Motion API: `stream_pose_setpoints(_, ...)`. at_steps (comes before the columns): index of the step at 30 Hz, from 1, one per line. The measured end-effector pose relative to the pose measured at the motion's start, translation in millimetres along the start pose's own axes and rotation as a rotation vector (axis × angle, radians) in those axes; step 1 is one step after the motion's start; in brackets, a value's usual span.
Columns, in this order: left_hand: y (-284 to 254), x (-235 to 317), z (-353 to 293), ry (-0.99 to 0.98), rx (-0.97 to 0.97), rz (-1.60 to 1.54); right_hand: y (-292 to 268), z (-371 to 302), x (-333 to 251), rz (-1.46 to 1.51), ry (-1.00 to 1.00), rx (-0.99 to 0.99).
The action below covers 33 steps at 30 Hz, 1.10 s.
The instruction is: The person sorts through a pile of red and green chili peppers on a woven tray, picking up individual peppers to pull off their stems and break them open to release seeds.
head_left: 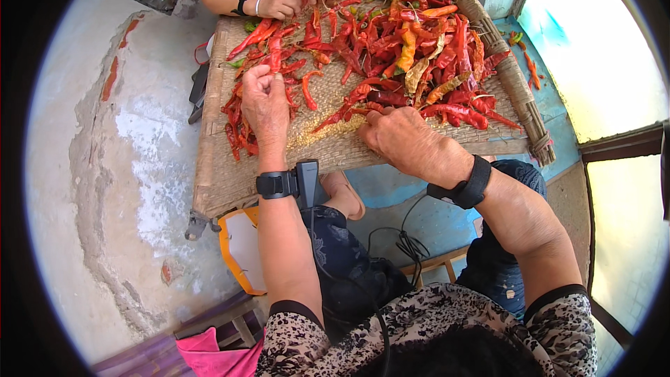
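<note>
My left hand (265,106) pinches the lower end of a red chili pepper (274,56), thumb and finger closed together over the left part of a woven tray (209,112). My right hand (405,138) is closed low over the near edge of the tray, its fingers curled under; what they hold, if anything, is hidden. Pale yellow seeds (322,132) lie scattered between my hands. A big heap of red chili peppers (377,49), with some orange, green and dried ones, covers the tray's right side. A smaller pile of red peppers (236,129) lies beside my left hand.
Across the tray, another person's two hands (280,5) work among the peppers. A few peppers (532,70) lie on the blue surface beyond the right rim. A worn wall (139,146) stands left, a bright window (614,56) right. Black cable (412,244) hangs below.
</note>
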<state>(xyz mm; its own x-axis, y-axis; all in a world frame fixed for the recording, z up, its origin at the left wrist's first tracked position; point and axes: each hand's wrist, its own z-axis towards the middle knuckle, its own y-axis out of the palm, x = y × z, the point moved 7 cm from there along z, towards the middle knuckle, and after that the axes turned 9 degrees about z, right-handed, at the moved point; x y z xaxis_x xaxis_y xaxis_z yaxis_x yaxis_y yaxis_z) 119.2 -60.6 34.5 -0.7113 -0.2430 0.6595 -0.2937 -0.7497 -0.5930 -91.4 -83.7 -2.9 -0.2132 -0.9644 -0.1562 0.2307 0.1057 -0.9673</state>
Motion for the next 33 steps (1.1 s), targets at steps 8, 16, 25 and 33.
stream_pose_setpoints(8,-34,-2,2,0.321,0.279,0.593,-1,1,0,0.009,-0.005,-0.031)
stream_pose_setpoints(16,56,-3,-25,0.248,-0.395,0.808,-2,4,-3,0.046,-0.004,-0.054)
stream_pose_setpoints(25,40,9,-22,0.162,-0.345,0.563,-3,0,0,0.065,0.007,-0.018)
stream_pose_setpoints(33,-70,-118,17,-0.230,0.252,0.384,-1,3,-5,0.060,-0.027,0.011)
